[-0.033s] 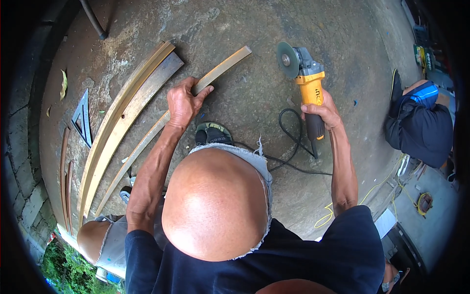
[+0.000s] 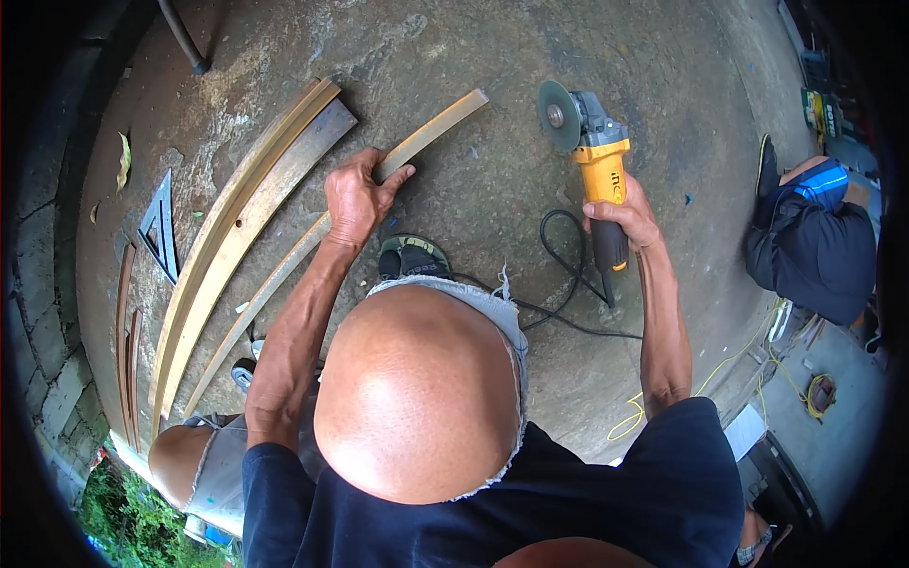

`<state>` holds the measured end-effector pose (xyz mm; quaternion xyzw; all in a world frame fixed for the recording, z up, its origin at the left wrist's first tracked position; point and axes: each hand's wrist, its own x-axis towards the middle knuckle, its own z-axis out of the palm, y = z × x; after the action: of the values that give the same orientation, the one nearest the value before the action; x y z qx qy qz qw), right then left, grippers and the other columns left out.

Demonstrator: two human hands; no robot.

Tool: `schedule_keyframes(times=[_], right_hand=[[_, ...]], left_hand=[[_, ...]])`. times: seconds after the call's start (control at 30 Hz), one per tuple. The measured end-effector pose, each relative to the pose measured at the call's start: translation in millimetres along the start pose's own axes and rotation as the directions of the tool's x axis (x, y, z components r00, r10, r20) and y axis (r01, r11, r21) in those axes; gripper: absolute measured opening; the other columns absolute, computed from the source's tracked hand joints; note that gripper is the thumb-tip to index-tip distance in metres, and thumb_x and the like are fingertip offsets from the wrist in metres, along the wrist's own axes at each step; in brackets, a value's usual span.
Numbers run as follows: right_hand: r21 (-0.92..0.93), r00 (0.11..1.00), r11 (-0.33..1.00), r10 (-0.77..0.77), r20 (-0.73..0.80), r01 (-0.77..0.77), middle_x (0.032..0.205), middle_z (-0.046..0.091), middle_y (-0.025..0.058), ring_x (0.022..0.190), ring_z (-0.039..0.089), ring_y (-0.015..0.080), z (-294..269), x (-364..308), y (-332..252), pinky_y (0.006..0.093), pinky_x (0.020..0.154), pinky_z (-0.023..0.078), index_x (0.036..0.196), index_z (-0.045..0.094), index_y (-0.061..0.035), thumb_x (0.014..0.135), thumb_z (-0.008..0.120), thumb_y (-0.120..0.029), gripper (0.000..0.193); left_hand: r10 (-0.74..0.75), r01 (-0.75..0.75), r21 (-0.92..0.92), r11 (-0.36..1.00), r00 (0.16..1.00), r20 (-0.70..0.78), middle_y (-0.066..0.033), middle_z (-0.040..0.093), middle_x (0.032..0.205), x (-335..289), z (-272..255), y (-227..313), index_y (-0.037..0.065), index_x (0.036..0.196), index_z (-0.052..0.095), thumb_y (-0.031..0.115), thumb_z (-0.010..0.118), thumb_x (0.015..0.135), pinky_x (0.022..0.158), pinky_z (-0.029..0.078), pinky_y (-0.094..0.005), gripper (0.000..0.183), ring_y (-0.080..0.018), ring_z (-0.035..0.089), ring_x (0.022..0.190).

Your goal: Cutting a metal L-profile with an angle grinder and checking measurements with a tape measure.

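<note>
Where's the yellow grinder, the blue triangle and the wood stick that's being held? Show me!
Yellow grinder (image 2: 603, 177): head view, on its yellow body.
Blue triangle (image 2: 169, 223): head view, on its right edge.
Wood stick (image 2: 436, 132): head view, on its upper stretch.

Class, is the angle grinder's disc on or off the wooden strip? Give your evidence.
Off: floor shows between the disc and the wooden strip. The right hand holds the angle grinder.

Head-worn fisheye view, looking down, close
</note>
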<state>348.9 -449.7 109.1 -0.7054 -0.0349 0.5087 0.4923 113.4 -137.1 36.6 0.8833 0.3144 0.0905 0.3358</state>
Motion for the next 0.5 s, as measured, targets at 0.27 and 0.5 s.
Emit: schedule_keyframes(times=[0.27,0.5], right_hand=[[0.063,0.999,0.998,-0.032,0.015,0.031,0.082,0.063,0.0071,0.062,0.066,0.0180,5.0,0.1,1.5,0.0328,0.057,0.057,0.115,0.053,-0.0017,0.070,0.082,-0.015,0.055],[0.081,0.998,0.995,-0.054,0.012,0.052,0.082,0.063,0.0077,0.062,0.066,0.0180,8.0,3.1,0.9,0.0330,0.057,0.057,0.114,0.053,-0.0013,0.069,0.082,-0.015,0.055]], left_hand=[[0.243,-0.235,0.176,0.956,0.970,-0.023,-0.0100,0.060,0.076,-6.9,25.6,-8.9,0.009,0.079,0.061,0.026,0.082,0.076,0.069,0.045,-0.0429,0.028,-0.0318,0.062,0.074],[0.219,-0.211,0.172,0.962,0.975,-0.028,-0.0105,0.062,0.077,-10.8,30.1,-16.2,0.007,0.080,0.064,0.027,0.084,0.076,0.070,0.047,-0.0426,0.029,-0.0328,0.064,0.075]])
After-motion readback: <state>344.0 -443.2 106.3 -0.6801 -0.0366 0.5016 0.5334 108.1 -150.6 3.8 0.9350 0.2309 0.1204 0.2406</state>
